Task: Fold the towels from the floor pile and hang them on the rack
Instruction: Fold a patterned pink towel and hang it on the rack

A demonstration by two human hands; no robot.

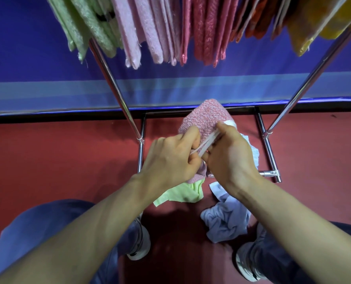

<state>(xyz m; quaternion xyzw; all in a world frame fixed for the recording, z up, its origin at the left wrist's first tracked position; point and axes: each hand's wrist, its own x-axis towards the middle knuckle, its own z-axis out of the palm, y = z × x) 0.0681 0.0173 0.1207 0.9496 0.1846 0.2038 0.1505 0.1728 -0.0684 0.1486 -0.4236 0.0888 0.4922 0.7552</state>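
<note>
A pink towel (206, 117) with a white edge band is held up in front of me, folded over. My left hand (170, 158) pinches its near edge from the left. My right hand (230, 154) grips the same edge from the right, close beside the left. Below the hands, the floor pile holds a light green towel (180, 194) and a crumpled pale blue towel (226, 220). The metal rack (113, 87) stands ahead, with green, pink, red, orange and yellow folded towels (150, 27) hanging along its top.
The rack's base frame (270, 154) lies on the red floor around the pile. A blue wall panel (37, 58) stands behind the rack. My knees and white shoes (140, 242) flank the pile at the bottom.
</note>
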